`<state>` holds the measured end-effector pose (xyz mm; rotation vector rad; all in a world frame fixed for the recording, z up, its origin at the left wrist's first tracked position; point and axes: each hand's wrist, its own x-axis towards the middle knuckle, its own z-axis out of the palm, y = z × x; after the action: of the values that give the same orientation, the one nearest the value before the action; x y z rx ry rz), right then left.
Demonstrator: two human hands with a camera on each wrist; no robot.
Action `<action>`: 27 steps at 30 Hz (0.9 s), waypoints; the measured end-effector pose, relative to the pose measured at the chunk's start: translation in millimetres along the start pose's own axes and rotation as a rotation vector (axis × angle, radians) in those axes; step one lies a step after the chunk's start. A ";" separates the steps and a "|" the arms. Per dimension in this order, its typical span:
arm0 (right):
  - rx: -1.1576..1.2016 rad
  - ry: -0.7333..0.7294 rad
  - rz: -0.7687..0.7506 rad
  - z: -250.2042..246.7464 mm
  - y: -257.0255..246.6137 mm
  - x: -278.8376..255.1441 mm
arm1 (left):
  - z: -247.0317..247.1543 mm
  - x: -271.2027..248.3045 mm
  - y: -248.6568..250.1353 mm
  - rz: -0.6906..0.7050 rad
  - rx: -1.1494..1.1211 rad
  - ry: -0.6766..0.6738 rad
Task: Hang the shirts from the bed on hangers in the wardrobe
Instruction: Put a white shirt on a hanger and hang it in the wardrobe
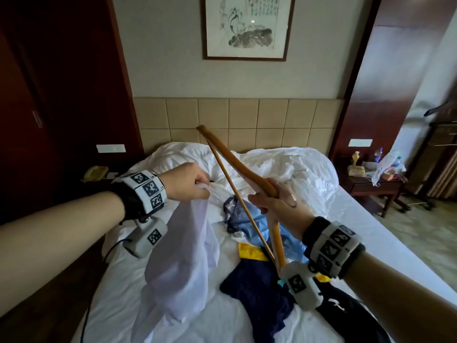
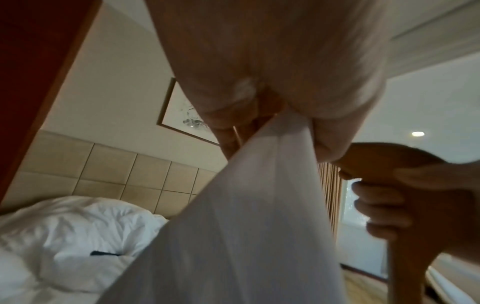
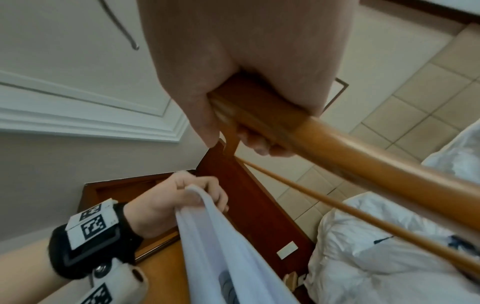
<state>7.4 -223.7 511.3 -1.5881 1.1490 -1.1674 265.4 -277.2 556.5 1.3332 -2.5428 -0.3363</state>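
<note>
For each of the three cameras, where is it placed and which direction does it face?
Head: worn on the head, looks down at the bed; shows both forearms, left hand, right hand.
Left wrist: looks up along the left hand at the white shirt it pinches.
Right wrist: looks along the right hand gripping the wooden hanger.
Shared: all show the white shirt and the headboard.

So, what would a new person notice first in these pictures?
First, the wooden hanger gripped by the right hand, raised above the middle of the bed. Next, the white shirt that the left hand pinches and lifts at the left. Blue, navy and yellow clothes lie below.
</note>
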 end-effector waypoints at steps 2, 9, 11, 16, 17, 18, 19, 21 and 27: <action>0.037 0.009 -0.003 13.5 -1.7 0.3 | -2.7 -4.6 1.3 -0.009 -0.108 0.011; 0.353 0.046 -0.129 25.4 -50.7 3.5 | -9.5 -31.7 8.7 0.008 0.597 -0.312; 0.411 0.011 -0.154 27.2 -62.4 2.6 | -4.3 -41.2 12.0 0.030 0.851 -0.396; 0.502 -0.077 -0.208 37.4 -73.9 -2.5 | 6.0 -56.1 5.0 0.149 1.115 -0.404; 0.512 -0.091 -0.215 40.8 -75.2 -3.3 | 7.2 -58.2 3.0 0.166 1.113 -0.384; 0.521 -0.097 -0.220 44.3 -75.9 -3.4 | 8.3 -59.9 1.6 0.180 1.105 -0.364; 0.530 -0.101 -0.227 47.3 -77.0 -2.9 | 9.1 -61.3 0.5 0.196 1.102 -0.335; 0.543 -0.091 -0.239 52.0 -79.1 -0.4 | 7.5 -65.3 0.2 0.213 1.094 -0.287; 0.562 -0.079 -0.267 56.5 -76.3 8.6 | -16.1 -76.0 -11.5 0.230 0.969 -0.213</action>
<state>78.0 -208.5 573.4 -1.3494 0.4963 -1.4314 321.3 -222.1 559.5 1.2454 -3.1282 0.9651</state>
